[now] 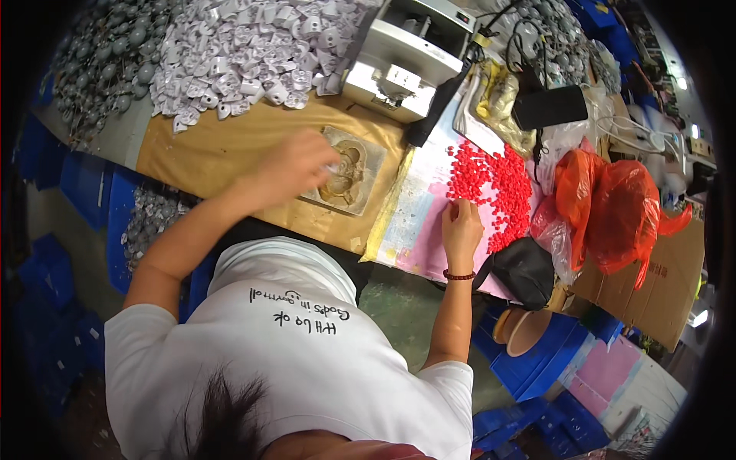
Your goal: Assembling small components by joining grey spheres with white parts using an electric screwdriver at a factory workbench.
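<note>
My left hand (pixel 301 162), slightly smeared by motion, is over the yellow-brown covered bench. Its fingers are pinched on a small white part (pixel 332 168), just above the left side of a square mould-like block (pixel 354 172) with a rounded hollow. Apart from it, my right hand (pixel 463 224) reaches to the near edge of a spread of small red pieces (pixel 502 188) on a pink and pale sheet (pixel 429 222). Those fingers are pressed together, and whatever lies between them is hidden.
A heap of white plastic parts (pixel 253 50) covers the far bench, with grey round parts (pixel 115 54) to its left. A metal machine (pixel 402 61) stands beyond the block. Red plastic bags (pixel 621 207), a black phone (pixel 550 107) and a black pouch (pixel 521 272) lie rightward.
</note>
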Demonstrator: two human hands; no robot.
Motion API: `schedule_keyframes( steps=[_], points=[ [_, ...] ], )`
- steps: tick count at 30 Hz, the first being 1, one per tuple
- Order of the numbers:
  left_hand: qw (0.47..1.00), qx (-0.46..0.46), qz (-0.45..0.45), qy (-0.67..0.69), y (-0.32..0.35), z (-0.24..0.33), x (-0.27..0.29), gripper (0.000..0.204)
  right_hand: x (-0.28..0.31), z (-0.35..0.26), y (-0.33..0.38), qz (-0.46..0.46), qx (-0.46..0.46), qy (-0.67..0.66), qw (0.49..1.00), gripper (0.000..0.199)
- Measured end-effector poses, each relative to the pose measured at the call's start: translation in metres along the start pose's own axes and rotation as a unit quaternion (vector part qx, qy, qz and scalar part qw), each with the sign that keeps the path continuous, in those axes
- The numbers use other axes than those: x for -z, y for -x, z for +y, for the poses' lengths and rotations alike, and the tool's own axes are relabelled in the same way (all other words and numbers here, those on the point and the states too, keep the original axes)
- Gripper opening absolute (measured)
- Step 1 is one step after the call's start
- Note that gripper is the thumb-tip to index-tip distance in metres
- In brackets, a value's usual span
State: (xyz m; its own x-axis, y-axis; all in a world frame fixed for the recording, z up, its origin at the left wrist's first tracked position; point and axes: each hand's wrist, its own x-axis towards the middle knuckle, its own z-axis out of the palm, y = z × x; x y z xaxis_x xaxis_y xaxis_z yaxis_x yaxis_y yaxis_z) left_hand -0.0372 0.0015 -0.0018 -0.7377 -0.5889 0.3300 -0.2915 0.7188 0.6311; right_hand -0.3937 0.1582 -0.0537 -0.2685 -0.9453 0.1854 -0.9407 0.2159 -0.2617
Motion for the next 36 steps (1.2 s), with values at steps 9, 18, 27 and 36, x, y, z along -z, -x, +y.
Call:
schedule_keyframes(
  steps=[9,18,27,36],
  points=[
    [0.999,0.051,0.016,-0.008,0.0,-0.001,-0.039,0.034,0.011,-0.057,-0.021,-0.004,-0.004,-0.319,0.948,0.015],
    [0.995,0.087,0.038,0.005,0.008,-0.005,-0.04,0.052,-0.035,-0.174,-0.058,0.012,0.355,-0.243,0.903,0.018],
    [0.963,0.181,0.201,-0.016,0.051,-0.092,0.085,0.029,-0.041,-0.175,-0.041,0.0,0.328,-0.194,0.924,0.02],
    [0.823,0.358,0.274,-0.346,0.128,-0.221,0.223,0.045,-0.042,-0.168,-0.04,-0.031,0.243,-0.277,0.929,0.036]
  ],
)
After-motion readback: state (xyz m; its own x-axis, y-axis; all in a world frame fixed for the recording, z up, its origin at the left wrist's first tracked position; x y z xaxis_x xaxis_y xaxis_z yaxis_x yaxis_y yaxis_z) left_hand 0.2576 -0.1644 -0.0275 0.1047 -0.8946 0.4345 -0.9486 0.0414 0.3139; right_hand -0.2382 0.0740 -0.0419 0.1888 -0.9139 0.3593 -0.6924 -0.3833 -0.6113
